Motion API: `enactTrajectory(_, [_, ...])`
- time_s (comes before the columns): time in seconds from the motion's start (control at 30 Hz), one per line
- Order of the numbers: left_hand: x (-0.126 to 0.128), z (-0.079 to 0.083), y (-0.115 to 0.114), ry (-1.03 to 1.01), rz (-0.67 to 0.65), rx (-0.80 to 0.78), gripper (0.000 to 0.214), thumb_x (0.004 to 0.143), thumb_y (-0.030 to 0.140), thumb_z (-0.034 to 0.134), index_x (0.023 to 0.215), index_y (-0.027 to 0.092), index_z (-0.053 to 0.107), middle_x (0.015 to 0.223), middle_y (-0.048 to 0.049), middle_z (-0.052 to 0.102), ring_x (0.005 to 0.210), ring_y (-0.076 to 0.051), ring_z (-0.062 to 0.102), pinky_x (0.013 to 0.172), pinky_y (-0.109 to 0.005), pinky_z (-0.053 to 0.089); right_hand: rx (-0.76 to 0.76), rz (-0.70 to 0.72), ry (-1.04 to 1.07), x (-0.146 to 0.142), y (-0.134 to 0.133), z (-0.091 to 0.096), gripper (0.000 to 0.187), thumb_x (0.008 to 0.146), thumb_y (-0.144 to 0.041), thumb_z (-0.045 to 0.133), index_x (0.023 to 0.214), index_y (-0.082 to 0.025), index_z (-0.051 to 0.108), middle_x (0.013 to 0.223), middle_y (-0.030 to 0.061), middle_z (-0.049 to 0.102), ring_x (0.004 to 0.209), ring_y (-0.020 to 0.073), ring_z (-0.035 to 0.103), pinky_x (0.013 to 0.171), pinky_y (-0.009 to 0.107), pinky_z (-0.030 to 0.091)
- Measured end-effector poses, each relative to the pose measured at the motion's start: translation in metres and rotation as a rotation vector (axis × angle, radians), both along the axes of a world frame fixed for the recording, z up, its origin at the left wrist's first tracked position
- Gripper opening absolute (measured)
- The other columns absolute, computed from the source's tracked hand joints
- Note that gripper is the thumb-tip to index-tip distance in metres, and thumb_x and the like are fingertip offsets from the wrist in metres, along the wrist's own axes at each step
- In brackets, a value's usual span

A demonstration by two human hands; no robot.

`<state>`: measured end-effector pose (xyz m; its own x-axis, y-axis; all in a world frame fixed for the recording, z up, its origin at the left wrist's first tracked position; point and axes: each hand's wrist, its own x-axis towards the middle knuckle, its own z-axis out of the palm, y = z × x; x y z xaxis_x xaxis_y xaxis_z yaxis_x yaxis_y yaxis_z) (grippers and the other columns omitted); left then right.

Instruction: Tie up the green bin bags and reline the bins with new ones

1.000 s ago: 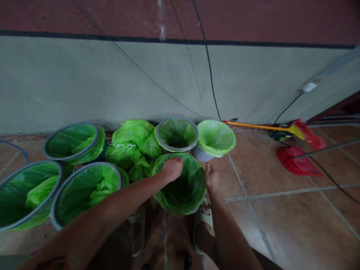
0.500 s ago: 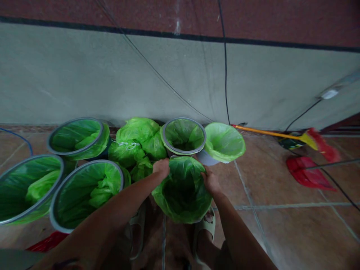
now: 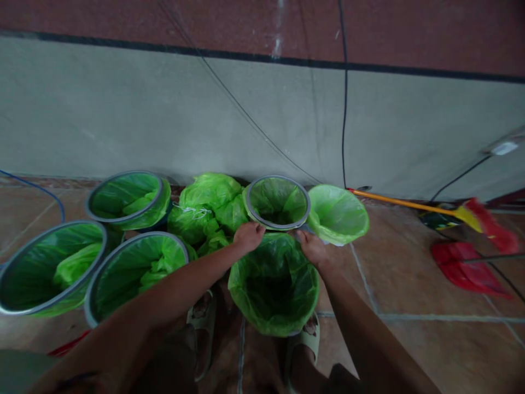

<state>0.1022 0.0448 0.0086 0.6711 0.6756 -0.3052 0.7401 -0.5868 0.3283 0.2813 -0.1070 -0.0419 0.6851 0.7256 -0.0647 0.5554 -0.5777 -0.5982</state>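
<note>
A trash bin lined with a green bag (image 3: 273,323) stands between my feet, its mouth facing up. Just behind it is another lined bin with a grey rim ring (image 3: 308,203) around its top. My left hand (image 3: 249,236) is closed at the front left edge of that ring. At the front right edge, my right hand (image 3: 313,249) is closed on it too, with the fingertips partly hidden. Both hands are just above the near bin's back edge. To the right, a pale bin with a loose green liner (image 3: 338,213) has no ring showing.
On the left are several ringed, lined bins (image 3: 137,284). A tied green bag (image 3: 211,197) leans by the wall (image 3: 164,109). At the right lie a broom with an orange handle (image 3: 404,201) and a red dustpan (image 3: 463,268). Black cables (image 3: 344,120) hang down the wall.
Both hands have left the near bin's lined edge and moved away from me to the grey ring of the bin behind. The whole view has shifted slightly.
</note>
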Motion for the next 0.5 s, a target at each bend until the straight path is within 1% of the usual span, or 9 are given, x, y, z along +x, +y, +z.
enactTrajectory(0.07, [0.011,-0.007,0.001,0.047,0.028,-0.041,0.050,0.102,0.040,0.026,0.106,0.017,0.070,0.112,-0.0091,0.072,0.104,-0.020,0.067,0.091,-0.029,0.049,-0.116,0.096,-0.059,-0.003,0.015,-0.002,0.042,0.099,-0.042,0.038,0.099,-0.020,0.074,0.091,0.0086,0.075,0.089,0.0216,0.067,0.081,0.030,0.047])
enactTrajectory(0.1, [0.014,-0.011,0.001,0.051,0.024,-0.044,0.049,0.102,0.041,0.027,0.106,0.018,0.070,0.112,-0.0087,0.072,0.104,-0.020,0.067,0.090,-0.029,0.050,-0.163,0.152,-0.080,-0.005,0.019,-0.004,0.043,0.100,-0.041,0.036,0.101,-0.020,0.073,0.093,0.0085,0.075,0.089,0.0214,0.067,0.080,0.029,0.047])
enactTrajectory(0.17, [0.014,-0.020,0.001,0.021,-0.019,-0.022,0.045,0.101,0.042,0.032,0.108,0.020,0.070,0.112,-0.0072,0.073,0.104,-0.020,0.067,0.090,-0.028,0.050,-0.219,0.244,-0.103,-0.009,0.023,-0.009,0.044,0.101,-0.042,0.034,0.104,-0.020,0.073,0.096,0.0086,0.075,0.088,0.0215,0.067,0.078,0.029,0.046])
enactTrajectory(0.2, [0.012,-0.023,0.000,-0.003,-0.061,-0.004,0.043,0.101,0.042,0.033,0.109,0.021,0.070,0.112,-0.0068,0.073,0.105,-0.020,0.067,0.091,-0.029,0.049,-0.234,0.278,-0.107,-0.010,0.023,-0.011,0.045,0.101,-0.043,0.034,0.106,-0.021,0.072,0.096,0.0086,0.075,0.087,0.0216,0.067,0.077,0.029,0.046])
enactTrajectory(0.27, [0.007,-0.027,0.001,-0.037,-0.171,0.029,0.042,0.101,0.043,0.036,0.111,0.021,0.069,0.111,-0.0077,0.073,0.106,-0.021,0.067,0.094,-0.030,0.049,-0.234,0.323,-0.107,-0.012,0.020,-0.015,0.042,0.100,-0.043,0.036,0.111,-0.022,0.071,0.097,0.0086,0.075,0.085,0.0218,0.067,0.075,0.028,0.046])
enactTrajectory(0.37, [0.002,-0.027,0.002,0.016,-0.303,0.060,0.037,0.098,0.042,0.045,0.113,0.017,0.066,0.109,-0.0116,0.072,0.107,-0.024,0.066,0.095,-0.033,0.049,-0.203,0.358,-0.112,-0.010,0.017,-0.017,0.035,0.096,-0.036,0.046,0.121,-0.022,0.067,0.104,0.0085,0.075,0.087,0.0224,0.067,0.077,0.028,0.046])
enactTrajectory(0.43, [0.000,-0.025,0.002,0.083,-0.315,0.077,0.033,0.095,0.038,0.050,0.114,0.016,0.064,0.109,-0.0129,0.072,0.108,-0.026,0.066,0.094,-0.034,0.050,-0.195,0.377,-0.108,-0.008,0.016,-0.017,0.033,0.094,-0.031,0.051,0.121,-0.021,0.067,0.108,0.0092,0.074,0.090,0.0229,0.067,0.079,0.029,0.046])
enactTrajectory(0.5, [0.000,-0.024,-0.001,0.122,-0.295,0.087,0.029,0.093,0.034,0.052,0.114,0.016,0.063,0.110,-0.0131,0.072,0.109,-0.027,0.066,0.093,-0.036,0.051,-0.188,0.388,-0.082,-0.007,0.015,-0.015,0.030,0.092,-0.027,0.053,0.117,-0.021,0.068,0.107,0.0086,0.074,0.092,0.0229,0.067,0.081,0.029,0.046])
